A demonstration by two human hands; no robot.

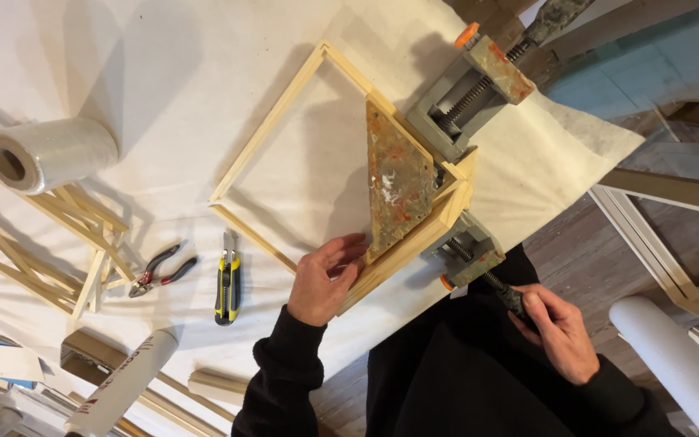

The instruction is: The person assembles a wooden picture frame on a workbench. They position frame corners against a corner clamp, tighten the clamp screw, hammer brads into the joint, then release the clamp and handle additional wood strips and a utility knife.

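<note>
A pale wooden frame [285, 105] lies on a white cloth-covered table [163, 57], one corner held in a grey corner clamp [446, 121] with a rusty, paint-spattered triangular plate [398, 182]. My left hand [327, 279] presses on the near frame strip beside that plate, fingers bent over the wood. Off the table's edge, my right hand [556, 328] is closed around the dark handle [514, 299] of the near clamp screw. A second screw with an orange tip [468, 34] sticks out at the far side.
A yellow-and-black utility knife [227, 288] and red-handled pliers [162, 271] lie left of my left hand. A roll of clear film [46, 154] rests on stacked wooden frames [50, 243]. A cartridge tube [123, 384] lies near left; a white roll [673, 360] and frame mouldings stand right.
</note>
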